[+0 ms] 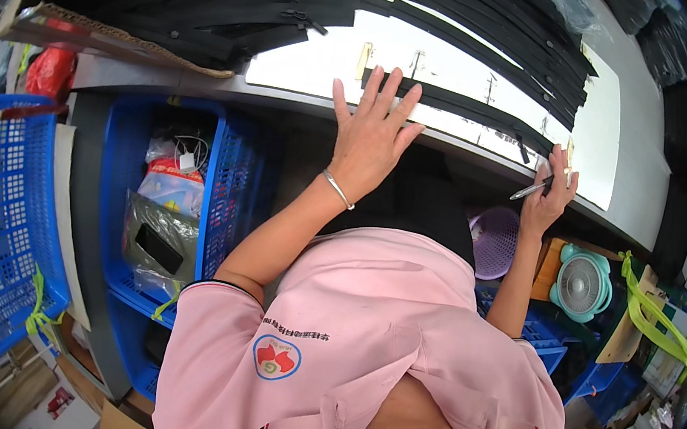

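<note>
My left hand lies with fingers spread, its fingertips on the left end of a black zipper. This zipper is stretched along a white board with dark marks drawn on it. At the zipper's right end, near its dangling pull, is my right hand, with its fingertips at the board's marked edge. A silver pen is held in that hand, its tip pointing left. More black zippers lie in rows just beyond, on the far part of the board.
A heap of black zippers sits at the far left behind a cardboard flap. Blue crates stand below the table on the left. A purple basket and a turquoise fan are below right. Dark bundles line the right side.
</note>
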{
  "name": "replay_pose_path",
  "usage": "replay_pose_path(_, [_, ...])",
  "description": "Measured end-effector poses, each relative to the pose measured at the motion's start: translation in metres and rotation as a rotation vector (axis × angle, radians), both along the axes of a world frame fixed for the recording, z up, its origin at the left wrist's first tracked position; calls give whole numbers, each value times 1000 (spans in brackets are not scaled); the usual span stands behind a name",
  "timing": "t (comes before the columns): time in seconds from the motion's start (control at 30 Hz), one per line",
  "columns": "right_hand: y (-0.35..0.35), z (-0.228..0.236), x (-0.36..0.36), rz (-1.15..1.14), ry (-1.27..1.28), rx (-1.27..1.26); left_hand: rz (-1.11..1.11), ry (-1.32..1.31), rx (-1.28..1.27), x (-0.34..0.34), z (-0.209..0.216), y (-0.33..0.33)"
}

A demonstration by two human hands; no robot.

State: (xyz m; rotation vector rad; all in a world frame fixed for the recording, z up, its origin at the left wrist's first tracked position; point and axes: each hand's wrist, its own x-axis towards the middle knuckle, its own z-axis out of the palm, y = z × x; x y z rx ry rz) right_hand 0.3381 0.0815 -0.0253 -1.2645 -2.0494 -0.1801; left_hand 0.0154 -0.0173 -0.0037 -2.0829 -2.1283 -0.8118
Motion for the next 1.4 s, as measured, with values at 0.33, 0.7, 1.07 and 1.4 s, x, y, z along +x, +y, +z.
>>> replay_pose_path(0.33, [-2, 14, -6, -7, -21, -76, -36, -69, -3, -22, 4, 21])
replay_pose_path(0.7, [3, 70, -138, 241, 645, -596, -2, -83, -43, -21, 2, 19])
replay_pose_path(1.07, [21, 45, -212, 370, 561, -723, 5, -94, -48, -19, 4, 20])
replay_pose_path(1.4, [24, 37, -215, 450, 483, -541, 7, -92, -44, -19, 4, 21])
